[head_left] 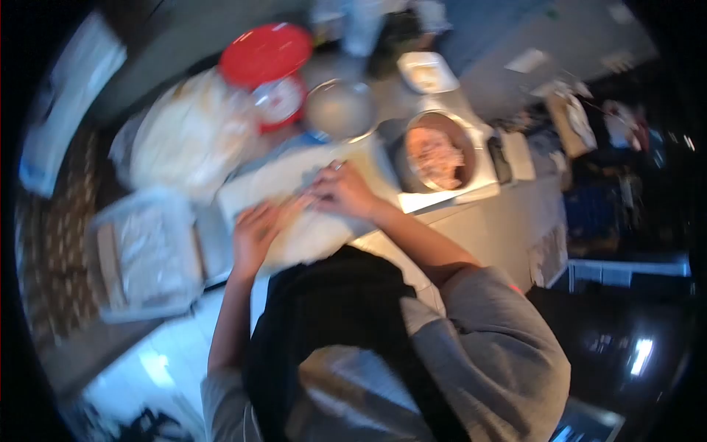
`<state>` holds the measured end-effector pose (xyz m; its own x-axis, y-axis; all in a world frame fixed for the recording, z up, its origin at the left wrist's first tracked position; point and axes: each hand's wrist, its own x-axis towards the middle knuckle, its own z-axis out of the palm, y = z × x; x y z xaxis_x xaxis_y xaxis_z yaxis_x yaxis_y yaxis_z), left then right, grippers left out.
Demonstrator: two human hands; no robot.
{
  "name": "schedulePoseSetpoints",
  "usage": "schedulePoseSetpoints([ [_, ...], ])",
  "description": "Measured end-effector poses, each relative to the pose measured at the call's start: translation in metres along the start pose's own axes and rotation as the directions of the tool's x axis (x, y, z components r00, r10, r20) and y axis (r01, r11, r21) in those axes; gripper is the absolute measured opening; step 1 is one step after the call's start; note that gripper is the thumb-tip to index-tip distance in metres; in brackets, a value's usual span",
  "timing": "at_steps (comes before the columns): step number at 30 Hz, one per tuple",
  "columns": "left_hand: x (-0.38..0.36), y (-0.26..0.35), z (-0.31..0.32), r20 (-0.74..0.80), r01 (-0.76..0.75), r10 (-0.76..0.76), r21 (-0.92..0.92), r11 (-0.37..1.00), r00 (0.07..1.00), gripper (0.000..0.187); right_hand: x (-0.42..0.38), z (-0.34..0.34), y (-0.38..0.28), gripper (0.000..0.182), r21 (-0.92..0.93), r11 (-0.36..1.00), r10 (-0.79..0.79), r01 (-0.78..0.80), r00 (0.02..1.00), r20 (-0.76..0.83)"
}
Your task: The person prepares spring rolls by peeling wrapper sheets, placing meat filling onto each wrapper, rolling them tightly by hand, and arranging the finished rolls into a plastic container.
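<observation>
A thin pale sheet, like a food wrapper, lies on a white board in front of me. At its far left edge is my left hand, fingers bent down onto it. My right hand comes in from the other side, with a ring on one finger and the fingertips pinched at the sheet's far edge. Between the two hands runs a narrow pinkish-tan strip, perhaps filling or a folded edge; blur hides which. Right of the board, a metal pot holds pink minced meat.
Beyond the board are a red scale, a metal bowl and a large plastic bag of pale stuff. At left sits a clear plastic tub. A small white tray stands behind the pot.
</observation>
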<state>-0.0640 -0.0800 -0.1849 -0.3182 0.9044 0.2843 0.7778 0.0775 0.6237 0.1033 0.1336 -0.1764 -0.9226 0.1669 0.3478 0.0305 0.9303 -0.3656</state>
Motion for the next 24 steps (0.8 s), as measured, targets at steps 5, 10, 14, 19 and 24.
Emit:
schedulePoseSetpoints([
  [5, 0.0, -0.015, 0.018, -0.024, 0.108, -0.113, -0.164, 0.981, 0.993, 0.025, 0.012, 0.021, 0.0, 0.022, 0.092, 0.994, 0.052, -0.055, 0.998, 0.04],
  [10, 0.011, 0.018, 0.012, -0.211, 0.031, -0.031, 0.0, 1.0, 0.977, 0.021, 0.026, 0.015, -0.022, 0.014, 0.153, 0.988, 0.004, -0.01, 0.999, 0.04],
  [14, 0.014, -0.01, 0.035, -0.125, -0.072, 0.073, 0.011, 0.997, 0.99, 0.018, 0.022, 0.05, -0.014, 0.009, -0.03, 0.999, -0.029, 0.031, 0.998, 0.049],
  [19, 0.016, 0.004, 0.02, 0.031, -0.091, 0.089, 0.07, 0.993, 0.995, 0.045, 0.007, 0.028, -0.003, 0.006, -0.103, 0.992, 0.076, -0.073, 0.997, 0.025],
  [24, 0.041, 0.024, 0.04, 0.065, -0.091, 0.083, 0.12, 0.989, 0.994, 0.041, 0.0, -0.001, -0.009, 0.009, 0.096, 0.988, 0.125, -0.121, 0.991, -0.039],
])
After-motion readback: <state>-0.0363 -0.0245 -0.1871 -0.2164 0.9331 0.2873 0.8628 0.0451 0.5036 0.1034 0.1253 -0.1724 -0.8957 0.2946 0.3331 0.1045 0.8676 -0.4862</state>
